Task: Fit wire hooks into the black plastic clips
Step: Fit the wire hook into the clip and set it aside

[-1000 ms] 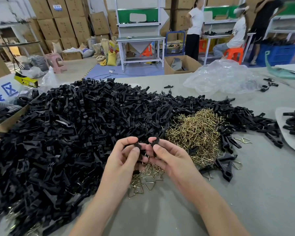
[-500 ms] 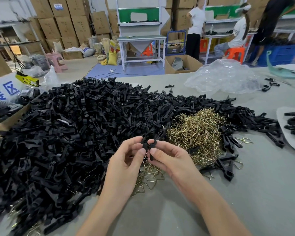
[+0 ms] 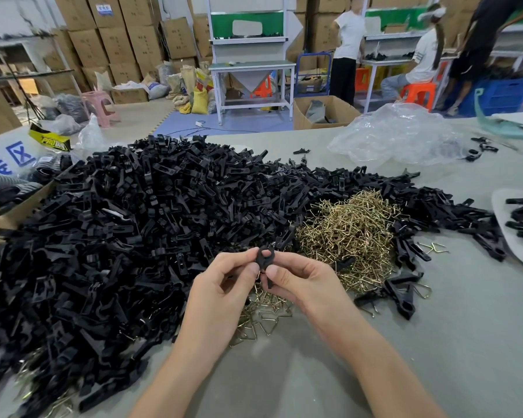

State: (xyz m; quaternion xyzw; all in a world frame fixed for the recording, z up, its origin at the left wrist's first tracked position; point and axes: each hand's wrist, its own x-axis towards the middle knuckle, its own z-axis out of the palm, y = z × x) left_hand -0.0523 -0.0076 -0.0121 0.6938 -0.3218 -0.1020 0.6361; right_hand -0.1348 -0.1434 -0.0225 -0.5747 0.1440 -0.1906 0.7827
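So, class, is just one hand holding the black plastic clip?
No: both the left hand and the right hand pinch the black plastic clip between their fingertips.

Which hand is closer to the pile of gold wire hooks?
Right. The right hand is beside the gold hook pile; the left hand is farther, by the black clips.

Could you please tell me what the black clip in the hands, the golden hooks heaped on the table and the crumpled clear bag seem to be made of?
The clip, pinched by left hand and right hand: likely moulded plastic, matt black, dull sheen only. The hooks: bent metal wire, probably brass-coloured plating, bright glints. The bag: thin clear plastic film, glossy, crinkled, see-through.
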